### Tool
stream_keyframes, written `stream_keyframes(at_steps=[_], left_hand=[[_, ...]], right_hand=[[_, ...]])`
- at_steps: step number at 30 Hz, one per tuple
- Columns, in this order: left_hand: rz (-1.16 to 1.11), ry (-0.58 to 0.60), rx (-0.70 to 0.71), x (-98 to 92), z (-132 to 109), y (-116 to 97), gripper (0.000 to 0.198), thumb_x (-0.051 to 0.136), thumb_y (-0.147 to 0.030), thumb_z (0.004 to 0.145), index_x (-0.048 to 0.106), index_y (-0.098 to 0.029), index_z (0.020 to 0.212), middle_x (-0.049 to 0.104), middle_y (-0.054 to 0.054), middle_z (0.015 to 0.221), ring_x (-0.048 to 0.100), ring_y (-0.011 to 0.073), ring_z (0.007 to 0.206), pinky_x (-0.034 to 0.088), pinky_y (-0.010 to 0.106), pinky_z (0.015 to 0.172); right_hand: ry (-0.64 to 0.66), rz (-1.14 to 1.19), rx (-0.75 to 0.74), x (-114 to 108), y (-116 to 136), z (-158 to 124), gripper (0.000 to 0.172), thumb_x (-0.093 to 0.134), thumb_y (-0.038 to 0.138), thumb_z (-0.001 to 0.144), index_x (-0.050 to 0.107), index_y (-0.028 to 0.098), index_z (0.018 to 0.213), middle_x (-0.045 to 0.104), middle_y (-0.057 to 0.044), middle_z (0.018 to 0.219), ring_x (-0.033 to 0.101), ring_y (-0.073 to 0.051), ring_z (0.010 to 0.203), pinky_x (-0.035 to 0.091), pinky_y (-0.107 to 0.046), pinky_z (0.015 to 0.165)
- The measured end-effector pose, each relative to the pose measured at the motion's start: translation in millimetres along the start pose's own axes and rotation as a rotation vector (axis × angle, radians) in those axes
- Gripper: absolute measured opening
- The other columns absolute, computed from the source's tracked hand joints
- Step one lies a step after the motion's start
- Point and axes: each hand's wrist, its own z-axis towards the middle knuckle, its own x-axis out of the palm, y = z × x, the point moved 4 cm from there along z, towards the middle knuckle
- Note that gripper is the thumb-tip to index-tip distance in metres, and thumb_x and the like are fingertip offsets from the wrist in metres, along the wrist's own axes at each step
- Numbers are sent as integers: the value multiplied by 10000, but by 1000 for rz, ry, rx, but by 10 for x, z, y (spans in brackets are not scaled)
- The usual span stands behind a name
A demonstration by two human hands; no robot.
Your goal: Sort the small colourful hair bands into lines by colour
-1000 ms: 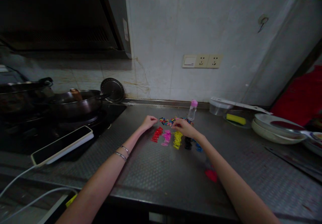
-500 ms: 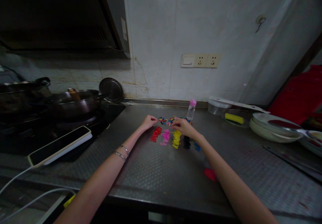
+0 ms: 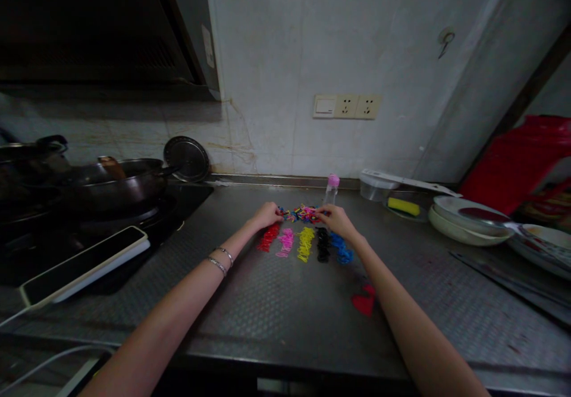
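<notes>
A mixed pile of small coloured rubber bands (image 3: 303,212) lies on the steel counter (image 3: 259,313). My left hand (image 3: 266,213) reaches its left end, fingers pinched together. At the pile's right end, the fingers of my right hand (image 3: 335,218) are also pinched. Whether either pinch holds a band is too small to see. Nearer me, sorted by colour, lie red bands (image 3: 268,238), pink bands (image 3: 285,242), yellow bands (image 3: 306,244), black bands (image 3: 323,244) and blue bands (image 3: 341,248). A clear bottle with a pink cap (image 3: 332,181) stands behind my right hand.
Left are a phone-like device (image 3: 84,266) with a cable and a pan (image 3: 116,188) on the black stove. To the right sit a plastic cup (image 3: 377,188), a yellow sponge (image 3: 404,207), bowls (image 3: 464,230) and a long dark utensil (image 3: 504,284). A red heart-shaped piece (image 3: 363,303) lies near my right forearm.
My right hand has moved right from the pile's middle to its right end, uncovering the black and blue bands. My left hand has come closer to the pile. The view has shifted slightly right.
</notes>
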Motion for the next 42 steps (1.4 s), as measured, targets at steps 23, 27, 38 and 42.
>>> stream_keyframes(at_steps=[23,27,38,42], left_hand=[[-96,-54,-10,-63,-144,116,229,513,-221,678,686,-84,616,482,-31,437,368,71,470,272,182,483],[-89,-74,-17,-103,-138,140,225,517,-210,674,705,-86,685,567,-5,501,424,85,498,301,189,502],[-212,19,184,46,-89,-608,254,522,-233,689,709,-94,792,676,57,727,559,127,628,392,203,591],[-207,130,352,253,-174,-1010,247,515,-214,695,710,-101,795,678,54,750,565,125,654,397,196,620]], right_hand=[[-32,-35,26,2,-187,-9,206,533,288,744,696,181,807,675,-54,809,578,-145,690,428,-230,637],[-39,-41,32,-10,-199,-14,212,530,295,746,693,176,813,670,-54,804,571,-147,690,422,-233,629],[-33,-38,62,-33,-244,-28,205,531,273,741,689,174,827,675,-50,837,575,-146,711,420,-229,661],[-23,-25,46,-28,-260,-32,194,528,257,739,687,173,814,676,-49,850,577,-142,720,420,-225,669]])
